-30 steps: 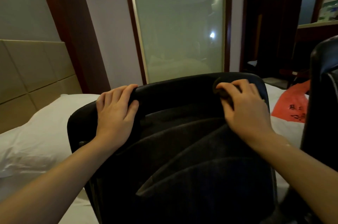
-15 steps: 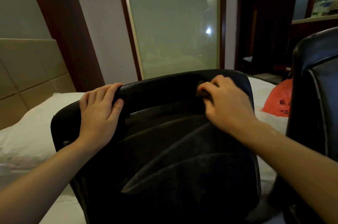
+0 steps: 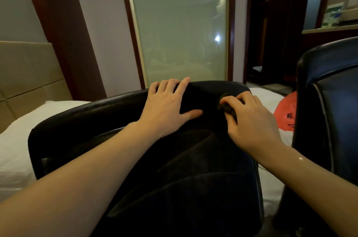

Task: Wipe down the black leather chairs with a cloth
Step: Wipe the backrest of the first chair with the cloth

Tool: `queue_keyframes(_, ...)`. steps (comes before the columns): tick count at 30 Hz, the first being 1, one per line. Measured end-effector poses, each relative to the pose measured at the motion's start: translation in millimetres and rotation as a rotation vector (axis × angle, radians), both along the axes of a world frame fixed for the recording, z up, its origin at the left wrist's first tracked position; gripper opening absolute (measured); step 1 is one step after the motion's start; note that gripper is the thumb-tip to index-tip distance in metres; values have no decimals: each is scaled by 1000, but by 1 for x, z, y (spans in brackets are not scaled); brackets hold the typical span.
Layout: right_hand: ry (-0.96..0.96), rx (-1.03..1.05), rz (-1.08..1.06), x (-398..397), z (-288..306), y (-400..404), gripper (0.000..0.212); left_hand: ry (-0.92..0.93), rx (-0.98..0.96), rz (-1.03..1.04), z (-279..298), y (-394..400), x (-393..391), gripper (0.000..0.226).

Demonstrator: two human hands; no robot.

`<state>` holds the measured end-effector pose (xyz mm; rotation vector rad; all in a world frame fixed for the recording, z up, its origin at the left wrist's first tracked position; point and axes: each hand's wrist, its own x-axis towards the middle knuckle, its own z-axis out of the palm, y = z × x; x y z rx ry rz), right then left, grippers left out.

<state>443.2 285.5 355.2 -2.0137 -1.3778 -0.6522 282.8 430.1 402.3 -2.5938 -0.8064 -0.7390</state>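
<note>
A black leather chair (image 3: 81, 118) fills the lower middle of the view, its backrest top facing me. My left hand (image 3: 166, 109) lies flat on the backrest's top edge, fingers spread over the rim. Just to its right, my right hand (image 3: 251, 120) grips a small dark cloth (image 3: 225, 105) and presses it against the top of the backrest. A second black leather chair (image 3: 329, 89) stands at the right edge, only partly in view.
A white bed (image 3: 17, 140) lies behind and left of the chair, with a beige padded headboard (image 3: 25, 70). An orange plastic bag (image 3: 285, 114) sits on the bed between the two chairs. A frosted glass panel (image 3: 180, 29) stands ahead.
My left hand has slid right along the backrest top, from its left part to near the middle, and now lies flatter. My right hand stays near the right end with the cloth.
</note>
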Motion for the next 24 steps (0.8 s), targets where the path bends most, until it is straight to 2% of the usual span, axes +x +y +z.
queue_keyframes(4, 27, 159, 114, -9, -6, 10, 37, -54, -43, -24, -3, 4, 2, 90)
queue_keyframes(8, 64, 235, 169, -40, 5, 39, 43, -17, -111, -55, 4, 6, -1, 93)
queue_keyframes(11, -43, 204, 168, -39, 6, 43, 44, 2, -163, -73, 8, 6, -4, 94)
queue_keyframes(13, -114, 183, 91, -15, 7, 32, 44, -1, -175, -82, 9, 5, -3, 93)
queue_keyframes(16, 86, 235, -101, 24, 4, 9, 39, -9, -177, -84, 8, 5, -1, 92)
queue_keyframes(18, 175, 247, -156, 36, -1, -1, 36, -31, -158, -79, 6, 5, -1, 92)
queue_keyframes(21, 174, 313, -25, 19, 7, 7, 34, -42, -153, -81, 5, 3, 0, 91)
queue_keyframes(24, 42, 250, 158, -25, 27, 38, 32, -52, -144, -79, 5, 3, -2, 94)
